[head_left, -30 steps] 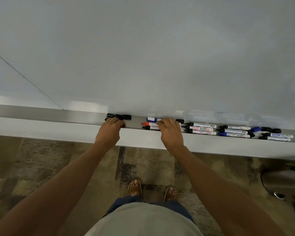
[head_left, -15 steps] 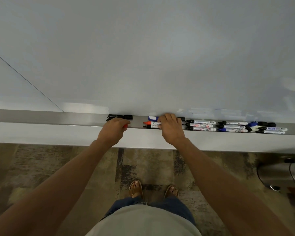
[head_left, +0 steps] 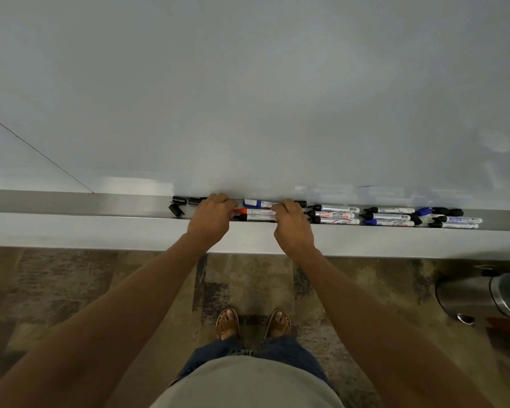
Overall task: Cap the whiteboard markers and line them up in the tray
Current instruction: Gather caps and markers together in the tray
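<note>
Metal tray (head_left: 71, 203) under whiteboard (head_left: 248, 83): left hand (head_left: 212, 219) curled at red marker (head_left: 255, 214) tip, right hand (head_left: 292, 225) curled over its barrel, grips not discernible; loose black caps (head_left: 178, 205) at nine o'clock, further markers (head_left: 389, 216) at three o'clock.

The tray (head_left: 71, 203) looks like brushed metal; the whiteboard (head_left: 248, 98) is smooth and glossy; the marker caps (head_left: 177, 208) look like shiny black plastic.
</note>
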The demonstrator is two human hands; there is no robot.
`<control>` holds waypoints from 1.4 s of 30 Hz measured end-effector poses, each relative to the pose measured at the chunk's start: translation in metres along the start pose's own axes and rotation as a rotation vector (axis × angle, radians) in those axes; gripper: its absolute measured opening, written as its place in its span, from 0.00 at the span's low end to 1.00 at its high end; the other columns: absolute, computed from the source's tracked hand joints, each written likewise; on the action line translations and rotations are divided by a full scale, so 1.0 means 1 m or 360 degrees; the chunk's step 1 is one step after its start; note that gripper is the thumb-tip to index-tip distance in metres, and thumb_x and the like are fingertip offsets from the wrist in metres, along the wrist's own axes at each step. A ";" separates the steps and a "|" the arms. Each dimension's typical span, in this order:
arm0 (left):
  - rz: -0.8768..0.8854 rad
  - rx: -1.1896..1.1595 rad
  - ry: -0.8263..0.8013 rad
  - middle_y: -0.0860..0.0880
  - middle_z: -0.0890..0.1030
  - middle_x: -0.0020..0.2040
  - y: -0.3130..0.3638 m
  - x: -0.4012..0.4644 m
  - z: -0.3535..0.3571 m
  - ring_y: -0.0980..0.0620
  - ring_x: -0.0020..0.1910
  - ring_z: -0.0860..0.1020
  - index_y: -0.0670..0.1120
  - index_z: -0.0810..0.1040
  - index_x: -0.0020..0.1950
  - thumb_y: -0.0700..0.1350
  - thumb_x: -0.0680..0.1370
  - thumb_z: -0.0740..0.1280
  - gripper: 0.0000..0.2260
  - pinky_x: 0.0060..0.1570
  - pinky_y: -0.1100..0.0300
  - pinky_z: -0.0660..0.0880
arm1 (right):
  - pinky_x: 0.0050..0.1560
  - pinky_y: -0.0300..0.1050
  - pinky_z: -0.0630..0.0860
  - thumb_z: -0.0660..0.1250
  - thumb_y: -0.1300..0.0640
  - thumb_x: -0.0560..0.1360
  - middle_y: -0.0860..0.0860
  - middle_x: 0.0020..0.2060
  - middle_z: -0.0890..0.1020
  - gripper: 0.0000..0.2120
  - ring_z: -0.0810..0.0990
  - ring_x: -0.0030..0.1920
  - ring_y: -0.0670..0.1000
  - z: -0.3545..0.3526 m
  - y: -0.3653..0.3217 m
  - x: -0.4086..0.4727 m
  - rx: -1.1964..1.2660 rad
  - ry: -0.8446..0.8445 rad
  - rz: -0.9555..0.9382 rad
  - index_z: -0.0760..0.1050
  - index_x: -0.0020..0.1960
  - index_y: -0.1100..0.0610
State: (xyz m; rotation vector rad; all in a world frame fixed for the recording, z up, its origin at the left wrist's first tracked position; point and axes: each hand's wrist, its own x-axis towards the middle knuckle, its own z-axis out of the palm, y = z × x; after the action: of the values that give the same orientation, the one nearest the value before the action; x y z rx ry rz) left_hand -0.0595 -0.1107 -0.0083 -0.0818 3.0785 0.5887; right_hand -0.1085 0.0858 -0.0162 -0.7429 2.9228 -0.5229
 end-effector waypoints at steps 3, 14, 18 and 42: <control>-0.0011 0.0105 -0.0076 0.43 0.76 0.51 0.005 0.004 0.005 0.43 0.51 0.72 0.43 0.78 0.58 0.40 0.79 0.62 0.10 0.49 0.52 0.69 | 0.48 0.52 0.73 0.59 0.77 0.66 0.62 0.55 0.76 0.22 0.73 0.57 0.61 -0.002 0.003 0.001 0.0072 -0.0001 -0.0024 0.76 0.58 0.67; -0.0070 0.0321 -0.0133 0.43 0.74 0.56 0.011 0.014 0.010 0.43 0.57 0.70 0.44 0.77 0.60 0.41 0.79 0.61 0.12 0.54 0.50 0.69 | 0.51 0.54 0.74 0.60 0.78 0.63 0.62 0.52 0.78 0.23 0.74 0.54 0.62 -0.007 0.010 0.000 0.0105 -0.0054 -0.0148 0.76 0.56 0.67; -0.0079 0.0305 -0.0092 0.43 0.75 0.56 0.012 0.011 0.012 0.43 0.56 0.71 0.43 0.77 0.60 0.40 0.79 0.60 0.11 0.54 0.50 0.69 | 0.52 0.53 0.73 0.62 0.77 0.66 0.61 0.52 0.79 0.21 0.75 0.54 0.61 -0.009 0.011 0.000 0.0124 -0.0051 -0.0159 0.77 0.57 0.66; -0.0283 -0.0664 0.0098 0.52 0.80 0.43 0.023 -0.003 -0.009 0.53 0.44 0.77 0.52 0.69 0.59 0.40 0.73 0.71 0.18 0.46 0.60 0.73 | 0.49 0.51 0.70 0.66 0.66 0.73 0.54 0.47 0.82 0.17 0.78 0.51 0.58 -0.026 0.012 0.017 -0.0199 0.0054 -0.0486 0.77 0.60 0.54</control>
State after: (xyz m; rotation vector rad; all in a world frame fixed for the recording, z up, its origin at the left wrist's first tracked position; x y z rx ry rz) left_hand -0.0575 -0.0929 0.0082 -0.3758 2.9045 1.2209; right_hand -0.1334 0.0954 0.0037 -1.2194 2.9082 -0.3783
